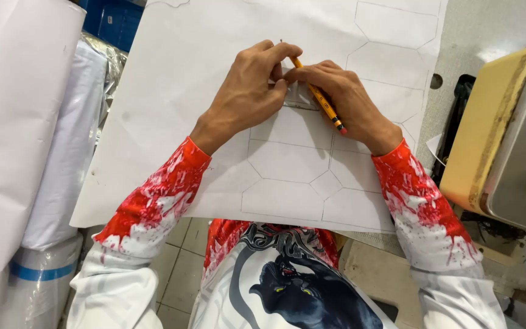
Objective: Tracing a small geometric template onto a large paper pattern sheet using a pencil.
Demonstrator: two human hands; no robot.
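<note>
The pencil (320, 97) is yellow with a dark band and a red eraser end, and it lies slanted across my right hand (342, 97), tip up near my fingertips, eraser pointing back toward my wrist. I have it pinched between thumb and forefinger — a closed writing grip, knuckles bent, the wrist resting on the paper (178, 91).

Under the tip sits a small template (299, 97), thin and pale, its lower edge showing as a grey line; my fingers hide most of its outline. My left hand (248, 91) presses down on it, fingers curled over the top, thumb tucked toward the right hand so the two sets of fingertips touch above the piece. That hand holds nothing — it is pushing flat.

The paper is a big white sheet, smooth, already marked with thin pencil outlines of many-sided shapes that fit edge to edge. It overhangs the near edge of the table (488, 24), a grey speckled top with round holes.

My sleeves (153, 201) are red spattered into white. To the left stand rolls (13, 122) of white material, one wrapped in clear film. To the right sits a metal machine (518, 152) with a worn yellow side.
</note>
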